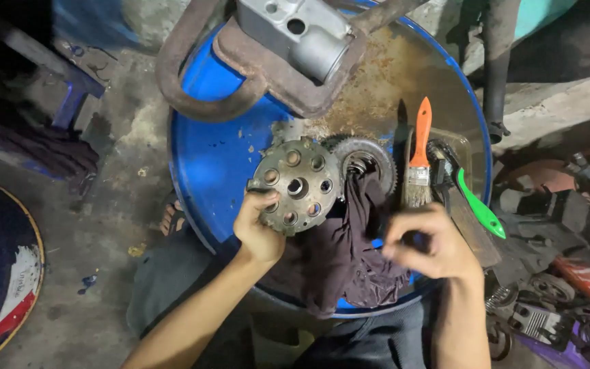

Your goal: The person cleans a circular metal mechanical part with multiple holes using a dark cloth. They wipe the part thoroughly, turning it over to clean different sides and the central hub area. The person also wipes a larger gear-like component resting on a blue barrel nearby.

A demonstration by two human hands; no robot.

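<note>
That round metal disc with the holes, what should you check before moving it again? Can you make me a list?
1. Left hand has hold of the round disc at its edge: ok.
2. Disc lies over the blue drum top, not hanging off: ok.
3. Right hand is on the dark rag: ok, though it is blurred.
4. Toothed gear beside the disc is loose or pinned: cannot tell.
5. Orange-handled paintbrush and green-handled brush lie off to the side of the disc: ok.
</note>
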